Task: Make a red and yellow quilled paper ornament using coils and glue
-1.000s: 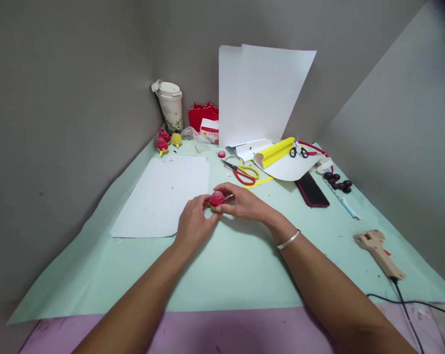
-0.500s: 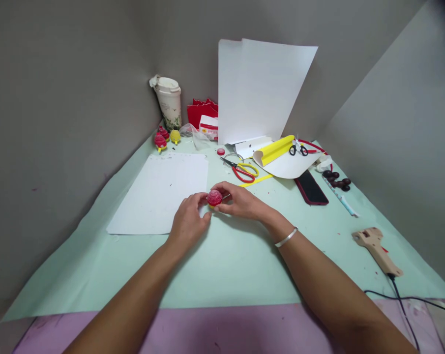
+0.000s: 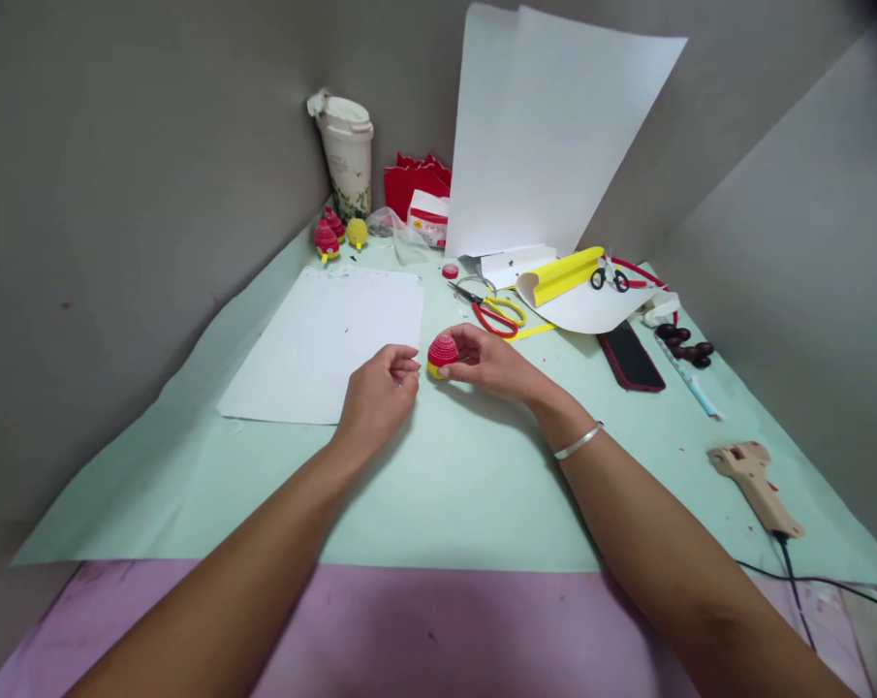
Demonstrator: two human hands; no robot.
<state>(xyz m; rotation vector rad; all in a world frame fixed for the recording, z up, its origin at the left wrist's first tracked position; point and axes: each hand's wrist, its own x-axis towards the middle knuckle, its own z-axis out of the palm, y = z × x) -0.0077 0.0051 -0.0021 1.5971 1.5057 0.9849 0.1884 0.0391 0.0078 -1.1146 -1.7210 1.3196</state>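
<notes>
My right hand (image 3: 485, 361) grips a small round craft piece (image 3: 443, 351) between thumb and fingers. Its domed top is red with fine pale ridges, and its base is yellow. Just left of it, apart from the piece, my left hand (image 3: 381, 393) has its fingers curled in toward the thumb; whatever may be between them is too small to make out. Under the left fingers' far side lies a stack of white paper (image 3: 322, 339). Similar red-and-yellow pieces (image 3: 327, 238) and a yellow ball (image 3: 357, 233) stand at the back left.
Behind my hands lie red-and-yellow-handled scissors (image 3: 497, 315), a roll of tape (image 3: 450, 270) and a yellow sheet (image 3: 569, 276) with small scissors (image 3: 610, 279). A phone (image 3: 631, 357) and glue gun (image 3: 758, 485) with its cord are on the right. A lidded cup (image 3: 349, 160) stands behind.
My left hand has come off the red-and-yellow piece, and its fingers have curled in. My right hand still holds the piece. The camera view has tilted down slightly.
</notes>
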